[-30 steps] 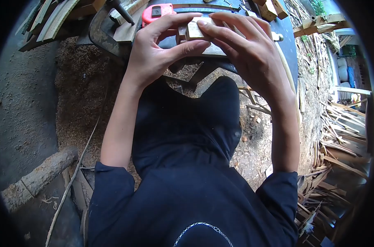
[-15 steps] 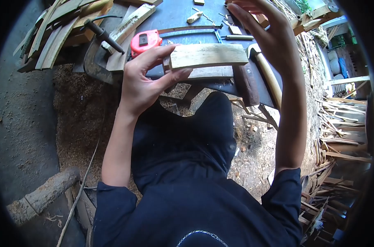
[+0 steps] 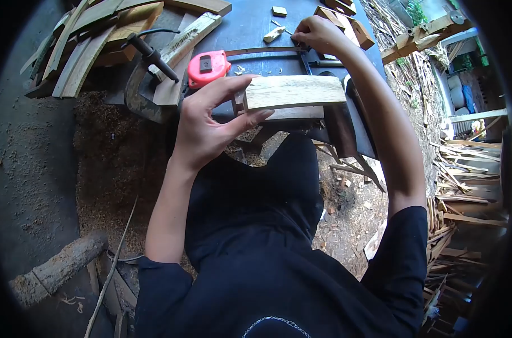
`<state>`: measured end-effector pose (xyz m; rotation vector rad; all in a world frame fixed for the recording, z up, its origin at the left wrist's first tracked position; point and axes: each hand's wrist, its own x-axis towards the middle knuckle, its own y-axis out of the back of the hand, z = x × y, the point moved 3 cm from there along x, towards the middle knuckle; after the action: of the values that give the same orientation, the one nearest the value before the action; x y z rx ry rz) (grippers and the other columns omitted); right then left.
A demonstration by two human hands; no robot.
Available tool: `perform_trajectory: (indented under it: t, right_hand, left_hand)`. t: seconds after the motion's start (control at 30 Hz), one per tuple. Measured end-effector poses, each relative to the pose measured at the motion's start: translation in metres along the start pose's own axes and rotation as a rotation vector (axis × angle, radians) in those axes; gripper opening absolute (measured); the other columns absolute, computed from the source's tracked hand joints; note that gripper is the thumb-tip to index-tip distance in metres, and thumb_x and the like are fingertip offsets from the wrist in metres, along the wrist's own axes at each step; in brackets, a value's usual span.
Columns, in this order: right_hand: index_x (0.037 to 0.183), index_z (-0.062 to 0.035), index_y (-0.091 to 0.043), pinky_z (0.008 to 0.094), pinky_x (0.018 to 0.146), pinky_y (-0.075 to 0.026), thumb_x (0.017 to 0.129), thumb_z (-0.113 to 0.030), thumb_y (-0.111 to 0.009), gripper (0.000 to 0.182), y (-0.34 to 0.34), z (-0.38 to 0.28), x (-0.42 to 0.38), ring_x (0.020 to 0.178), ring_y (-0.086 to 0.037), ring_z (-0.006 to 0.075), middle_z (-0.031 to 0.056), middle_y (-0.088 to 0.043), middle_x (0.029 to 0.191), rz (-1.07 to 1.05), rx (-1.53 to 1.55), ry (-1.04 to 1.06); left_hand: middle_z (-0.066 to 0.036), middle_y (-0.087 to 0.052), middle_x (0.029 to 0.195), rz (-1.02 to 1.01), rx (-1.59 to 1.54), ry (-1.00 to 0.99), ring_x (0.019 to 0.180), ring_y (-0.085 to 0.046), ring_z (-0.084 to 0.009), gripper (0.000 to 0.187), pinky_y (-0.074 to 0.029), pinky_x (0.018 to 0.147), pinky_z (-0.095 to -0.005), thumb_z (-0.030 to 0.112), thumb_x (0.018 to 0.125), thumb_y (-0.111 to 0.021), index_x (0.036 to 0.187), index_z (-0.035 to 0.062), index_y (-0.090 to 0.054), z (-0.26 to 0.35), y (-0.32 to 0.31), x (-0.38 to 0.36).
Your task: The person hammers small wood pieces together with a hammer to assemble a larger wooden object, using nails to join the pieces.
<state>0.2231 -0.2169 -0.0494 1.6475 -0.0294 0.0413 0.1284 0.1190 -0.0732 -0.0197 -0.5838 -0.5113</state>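
Note:
My left hand (image 3: 213,118) grips the left end of a pale, slightly curved wooden block (image 3: 295,92), thumb below and fingers above. Beneath it is another light wooden piece (image 3: 297,113), partly hidden. Stretched across to the far side of the bench, my right hand (image 3: 318,35) has its fingers pinched together over small items; what they hold, if anything, is too small to make out. A small carved wood piece (image 3: 274,35) lies just left of those fingers. Left of centre rests a red tape measure (image 3: 208,69), its blade (image 3: 261,51) drawn out to the right.
A clamp (image 3: 136,93) sits at the bench's left edge, near stacked wooden strips (image 3: 92,50). Wooden blocks (image 3: 360,32) stand at the far right of the dark bench (image 3: 250,28). A dark brown wooden piece (image 3: 340,132) juts from the front edge. Wood scraps cover the ground.
My right hand, raised with fingers apart before, has come down to the bench top and its fingers have closed. The left hand still holds the block, now slightly lower and further right in view.

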Motion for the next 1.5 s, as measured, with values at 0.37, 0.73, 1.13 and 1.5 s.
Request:
perform_trajectory:
  t: [0.37, 0.73, 1.13, 1.5]
  right_hand:
    - [0.126, -0.0011, -0.069, 0.0341, 0.087, -0.058, 0.105, -0.017, -0.068, 0.027, 0.102, -0.116, -0.117, 0.096, -0.074, 0.018, 0.0098, -0.076, 0.102, 0.375, 0.691, 0.273]
    - [0.101, -0.0028, -0.076, 0.0319, 0.079, -0.06, 0.088, -0.004, -0.082, 0.014, 0.067, -0.168, -0.166, 0.087, -0.078, 0.0192, 0.0064, -0.079, 0.093, 0.501, 0.711, 0.312]
    - [0.09, -0.0075, -0.075, 0.0358, 0.077, -0.058, 0.084, -0.007, -0.082, 0.009, 0.056, -0.172, -0.173, 0.082, -0.076, 0.0257, 0.0053, -0.077, 0.086, 0.64, 0.578, 0.326]
    - [0.089, -0.0058, -0.074, 0.0353, 0.071, -0.059, 0.083, -0.005, -0.083, 0.011, 0.056, -0.171, -0.172, 0.08, -0.076, 0.0252, 0.0063, -0.076, 0.085, 0.688, 0.569, 0.387]
  left_hand:
    - [-0.013, -0.079, 0.113, 0.026, 0.005, -0.027, 0.103, -0.076, -0.0204, 0.052, -0.059, 0.093, -0.033, 0.019, 0.08, -0.094, 0.125, -0.0006, -0.075, -0.003, 0.0, -0.001]
    - [-0.013, -0.079, 0.114, 0.018, 0.019, -0.009, 0.105, -0.076, -0.0202, 0.049, -0.059, 0.094, -0.0341, 0.017, 0.083, -0.091, 0.126, 0.0003, -0.075, -0.003, -0.001, -0.001]
    - [-0.013, -0.078, 0.116, 0.012, -0.009, 0.019, 0.109, -0.076, -0.0203, 0.049, -0.06, 0.098, -0.0345, 0.012, 0.085, -0.088, 0.13, -0.0003, -0.072, -0.005, -0.001, -0.004]
    - [-0.009, -0.075, 0.123, -0.027, -0.08, 0.097, 0.114, -0.073, -0.0189, 0.053, -0.057, 0.103, -0.0358, 0.017, 0.087, -0.088, 0.135, 0.0032, -0.069, 0.001, -0.002, -0.003]
